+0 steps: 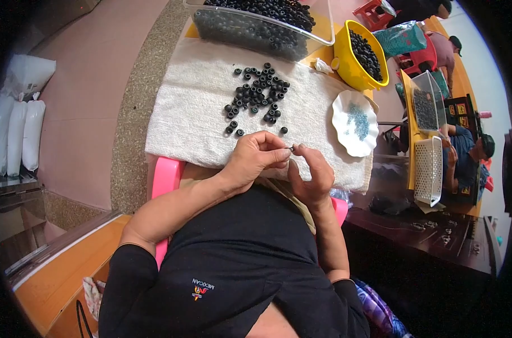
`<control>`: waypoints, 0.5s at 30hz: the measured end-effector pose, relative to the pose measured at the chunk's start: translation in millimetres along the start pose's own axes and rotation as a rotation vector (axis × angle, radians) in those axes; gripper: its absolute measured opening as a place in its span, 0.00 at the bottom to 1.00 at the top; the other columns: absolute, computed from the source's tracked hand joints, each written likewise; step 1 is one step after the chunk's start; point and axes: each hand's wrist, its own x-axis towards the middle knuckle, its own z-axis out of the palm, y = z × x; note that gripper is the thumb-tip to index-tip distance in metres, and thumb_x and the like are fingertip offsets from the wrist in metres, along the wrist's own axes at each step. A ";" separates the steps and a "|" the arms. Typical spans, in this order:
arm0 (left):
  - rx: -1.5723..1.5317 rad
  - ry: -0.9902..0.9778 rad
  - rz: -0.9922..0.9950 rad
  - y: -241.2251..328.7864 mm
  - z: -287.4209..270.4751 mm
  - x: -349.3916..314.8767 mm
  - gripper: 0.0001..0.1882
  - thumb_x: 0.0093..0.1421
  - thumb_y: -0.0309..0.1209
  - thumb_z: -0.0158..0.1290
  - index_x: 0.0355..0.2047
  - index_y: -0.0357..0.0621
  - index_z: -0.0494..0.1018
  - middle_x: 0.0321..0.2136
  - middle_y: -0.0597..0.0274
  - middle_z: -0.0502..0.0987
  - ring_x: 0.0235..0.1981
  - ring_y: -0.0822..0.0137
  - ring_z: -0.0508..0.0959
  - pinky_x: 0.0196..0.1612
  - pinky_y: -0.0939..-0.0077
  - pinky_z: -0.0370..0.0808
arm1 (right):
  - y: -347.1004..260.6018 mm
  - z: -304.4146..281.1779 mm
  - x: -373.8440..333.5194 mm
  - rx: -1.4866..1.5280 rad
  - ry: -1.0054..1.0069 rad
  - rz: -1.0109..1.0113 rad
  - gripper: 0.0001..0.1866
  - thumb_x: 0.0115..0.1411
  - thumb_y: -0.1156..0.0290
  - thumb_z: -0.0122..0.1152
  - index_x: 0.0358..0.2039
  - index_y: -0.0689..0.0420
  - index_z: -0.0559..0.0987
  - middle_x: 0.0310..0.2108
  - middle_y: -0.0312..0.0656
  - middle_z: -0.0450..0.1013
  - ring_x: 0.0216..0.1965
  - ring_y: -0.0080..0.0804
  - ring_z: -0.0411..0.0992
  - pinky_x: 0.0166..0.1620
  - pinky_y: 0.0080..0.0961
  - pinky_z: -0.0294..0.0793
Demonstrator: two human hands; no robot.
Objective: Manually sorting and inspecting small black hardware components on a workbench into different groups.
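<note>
Seen from above, a person in a black shirt (pixel 227 242) sits at a table spread with one white towel (pixel 191 107). A small multicoloured emblem (pixel 199 292) on the shirt carries one line of lettering; panels on a dark piece of furniture (pixel 461 115) at the right bear marks too small to read.

The two hands meet over the towel's near edge. The left hand (pixel 253 159) pinches one small dark piece (pixel 291 149) between thumb and forefinger; the right hand (pixel 314 172) has its fingertips closed together at the same piece, though its exact grip is too small to tell.

Just beyond lie several dozen round black holed pieces (pixel 256 93), too crowded for an exact count; one lone piece (pixel 283 130) sits nearest the hands. Behind them stands one clear plastic bin (pixel 250 34) of black pieces. To the right are one yellow basket (pixel 349 62) of the same, one crumpled white tissue (pixel 322 66), and one white scalloped dish (pixel 346 143) holding pale blue bits (pixel 357 120).

Four white sacks (pixel 16 138) stand at far left. At right, a co-worker in a blue top (pixel 464 149) sits near one white perforated basket (pixel 428 169).
</note>
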 end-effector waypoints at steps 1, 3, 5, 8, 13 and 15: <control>0.000 -0.001 0.000 0.2 0.3 0.0 0.06 0.60 0.22 0.58 0.37 0.38 0.73 0.32 0.62 0.78 0.32 0.73 0.79 0.39 0.79 0.80 | -0.3 0.7 0.5 -0.017 0.014 -0.021 0.26 0.45 0.86 0.66 0.47 0.65 0.74 0.36 0.52 0.78 0.35 0.43 0.79 0.39 0.31 0.78; -0.020 0.007 -0.016 1.4 1.4 -0.4 0.06 0.59 0.22 0.59 0.36 0.38 0.74 0.32 0.62 0.78 0.32 0.73 0.79 0.39 0.79 0.80 | -1.6 2.1 2.3 -0.035 0.028 -0.043 0.26 0.44 0.86 0.66 0.47 0.64 0.74 0.36 0.52 0.78 0.36 0.43 0.79 0.39 0.31 0.78; -0.003 0.006 -0.012 2.2 2.9 -1.7 0.06 0.59 0.22 0.59 0.36 0.38 0.74 0.32 0.62 0.78 0.32 0.73 0.79 0.39 0.79 0.80 | -3.4 3.2 4.5 -0.050 0.045 -0.080 0.26 0.45 0.85 0.67 0.47 0.64 0.74 0.35 0.51 0.78 0.35 0.44 0.79 0.38 0.32 0.79; 0.007 -0.002 -0.009 3.0 3.9 -2.5 0.06 0.59 0.22 0.59 0.36 0.38 0.74 0.32 0.62 0.79 0.32 0.74 0.79 0.39 0.79 0.80 | 0.0 5.7 3.1 -0.078 0.074 -0.111 0.26 0.44 0.84 0.69 0.47 0.63 0.74 0.35 0.51 0.78 0.35 0.45 0.79 0.37 0.33 0.79; 0.022 -0.004 0.003 2.3 3.4 -2.0 0.06 0.59 0.21 0.59 0.36 0.38 0.74 0.32 0.63 0.79 0.33 0.74 0.79 0.39 0.78 0.80 | 4.5 8.7 5.3 -0.140 0.088 -0.180 0.26 0.44 0.82 0.70 0.46 0.63 0.74 0.35 0.50 0.77 0.34 0.44 0.78 0.36 0.33 0.79; 0.069 -0.018 0.052 -0.9 1.7 -0.2 0.05 0.59 0.21 0.59 0.35 0.37 0.75 0.31 0.62 0.79 0.32 0.74 0.79 0.39 0.79 0.80 | 1.8 8.5 7.6 -0.139 0.091 -0.192 0.26 0.44 0.82 0.70 0.46 0.63 0.74 0.35 0.50 0.77 0.34 0.44 0.78 0.36 0.33 0.79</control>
